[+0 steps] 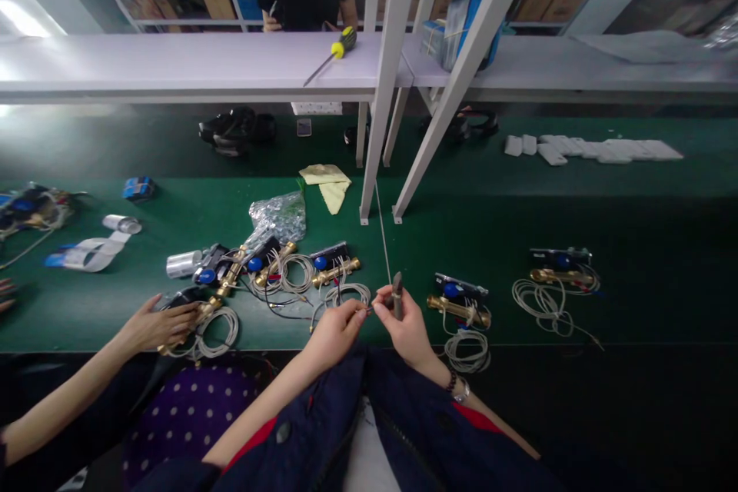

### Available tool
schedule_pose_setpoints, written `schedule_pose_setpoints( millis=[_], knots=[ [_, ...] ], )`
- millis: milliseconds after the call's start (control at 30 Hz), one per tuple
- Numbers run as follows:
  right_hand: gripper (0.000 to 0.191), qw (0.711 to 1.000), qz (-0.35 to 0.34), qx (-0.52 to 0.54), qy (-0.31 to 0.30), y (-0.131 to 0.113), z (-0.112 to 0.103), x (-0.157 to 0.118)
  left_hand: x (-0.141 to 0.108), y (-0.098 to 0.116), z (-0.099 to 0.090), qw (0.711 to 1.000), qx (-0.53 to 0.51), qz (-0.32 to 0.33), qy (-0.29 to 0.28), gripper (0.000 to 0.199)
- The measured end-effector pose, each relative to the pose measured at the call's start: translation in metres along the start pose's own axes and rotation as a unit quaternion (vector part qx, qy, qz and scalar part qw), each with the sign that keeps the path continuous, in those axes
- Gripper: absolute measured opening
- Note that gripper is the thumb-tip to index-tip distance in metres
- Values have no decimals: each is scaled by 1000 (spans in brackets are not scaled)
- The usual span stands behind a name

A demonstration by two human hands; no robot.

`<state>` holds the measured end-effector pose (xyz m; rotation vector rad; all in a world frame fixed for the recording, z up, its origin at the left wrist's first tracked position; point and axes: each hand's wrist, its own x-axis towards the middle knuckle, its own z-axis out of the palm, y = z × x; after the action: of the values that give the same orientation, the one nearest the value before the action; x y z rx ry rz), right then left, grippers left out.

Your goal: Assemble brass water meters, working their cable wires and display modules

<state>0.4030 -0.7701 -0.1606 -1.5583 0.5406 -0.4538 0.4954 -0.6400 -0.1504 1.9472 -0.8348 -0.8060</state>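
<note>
My left hand (337, 330) is closed, its thumb and fingertips pinching a thin cable end (369, 309) at the table's front edge. Close beside it, my right hand (408, 329) is wrapped round a small grey tool, apparently pliers (397, 296), whose tip points away from me. The right fingertips also meet near the cable end; what exactly they pinch is too small to tell. Just beyond my left hand lies a brass fitting (336, 273) with a black box and a coiled grey cable (349, 294). Another brass fitting (458, 311) with a blue knob lies right of my right hand.
A co-worker's hand (164, 323) rests on a brass assembly at left. Several similar assemblies lie around, one (559, 277) far right. A plastic bag (280, 215) and yellow cloth (326, 183) lie behind. White posts (380, 92) carry a shelf (231, 61) with a screwdriver (337, 50).
</note>
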Motion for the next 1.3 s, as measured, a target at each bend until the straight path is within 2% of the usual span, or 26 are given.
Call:
schedule_pose_setpoints(
  millis=[67,200,267,333,467,633,700,767,867,1000,1100,1200,1233,1300],
  knots=[
    [27,999,17,-2,-35,-2,-9,1,-2,4,-4,999,-22,-13,19,32],
    [43,975,63,-39,-208,2,-27,-1,-6,11,-10,997,-47,-18,63,36],
    [49,963,62,-60,-253,6,-29,-4,-6,13,-11,996,-47,-14,80,36],
    [52,962,50,-63,-262,9,-28,-7,-5,13,-9,995,-41,-11,88,35],
    [53,969,39,-46,-240,9,-22,-9,-2,12,-7,997,-19,-11,73,31],
    [36,960,90,-17,-266,7,-23,-10,2,12,-7,1000,-17,-13,23,28],
    [36,957,119,-6,-263,12,-24,-14,7,9,-5,1000,-19,-15,-6,29],
    [34,966,131,-27,-220,23,-25,-22,16,3,1,999,1,-15,-43,29],
    [19,980,132,-92,-118,46,-28,-39,35,-8,21,989,90,-23,-119,26],
    [4,975,176,-134,12,79,-48,-60,54,-18,53,940,238,-28,-244,27],
    [5,948,217,-157,172,101,-85,-61,60,-23,65,912,268,-18,-309,28],
    [22,900,244,-150,327,115,-134,-46,63,-23,67,902,277,-8,-331,36],
    [27,891,250,-135,353,118,-149,-39,63,-23,67,902,279,-4,-328,42],
    [32,890,265,-84,362,119,-168,-28,65,-22,67,905,284,7,-317,51]
  ],
)
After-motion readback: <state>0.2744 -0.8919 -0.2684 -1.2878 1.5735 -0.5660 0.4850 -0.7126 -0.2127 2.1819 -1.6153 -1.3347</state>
